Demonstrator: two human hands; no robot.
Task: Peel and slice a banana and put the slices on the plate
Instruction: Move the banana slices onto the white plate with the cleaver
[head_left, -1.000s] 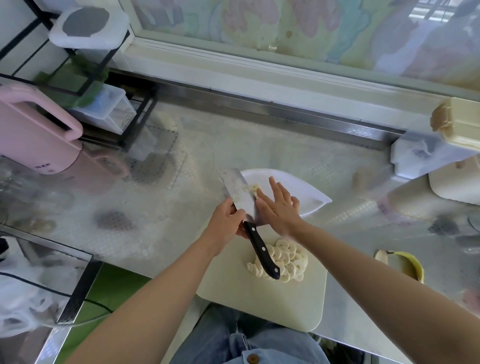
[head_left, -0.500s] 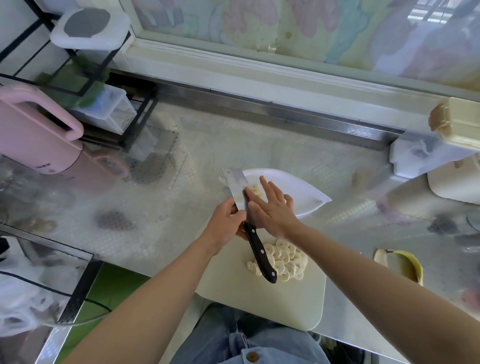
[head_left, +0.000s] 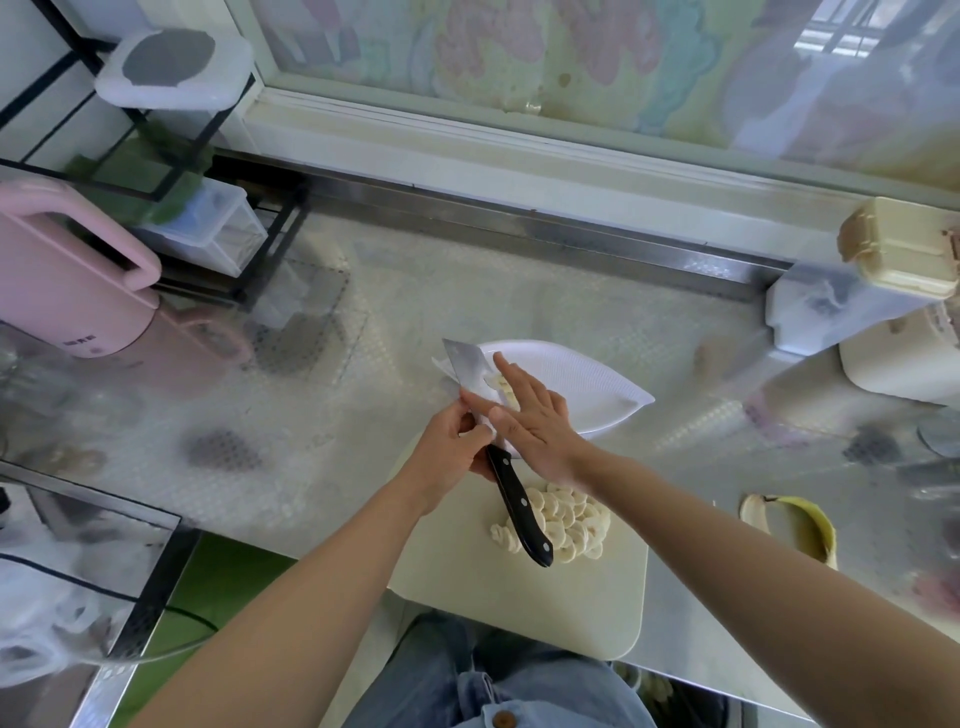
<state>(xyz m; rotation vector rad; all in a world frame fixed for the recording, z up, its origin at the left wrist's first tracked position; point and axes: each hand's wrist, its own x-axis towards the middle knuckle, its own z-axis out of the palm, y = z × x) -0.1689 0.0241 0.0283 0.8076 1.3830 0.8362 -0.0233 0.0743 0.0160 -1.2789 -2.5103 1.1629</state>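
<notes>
My left hand (head_left: 451, 442) grips a cleaver (head_left: 467, 370) near where the blade meets its black handle (head_left: 521, 512), holding the blade tilted over the near edge of the white leaf-shaped plate (head_left: 582, 382). My right hand (head_left: 530, 415) lies flat with straight fingers against the blade face, over a few banana slices (head_left: 500, 385) at the plate's rim. A pile of banana slices (head_left: 563, 519) rests on the cream cutting board (head_left: 524, 597) below the handle.
A banana peel (head_left: 800, 525) lies on the steel counter to the right. A pink appliance (head_left: 62, 291) and a black rack (head_left: 171, 171) with containers stand at the left. White and cream containers (head_left: 893, 291) sit at the right.
My right hand has slid leftward and forward along the blade toward the plate, pushing slices off. The cleaver stays over the plate's edge, its blade shifted slightly.
</notes>
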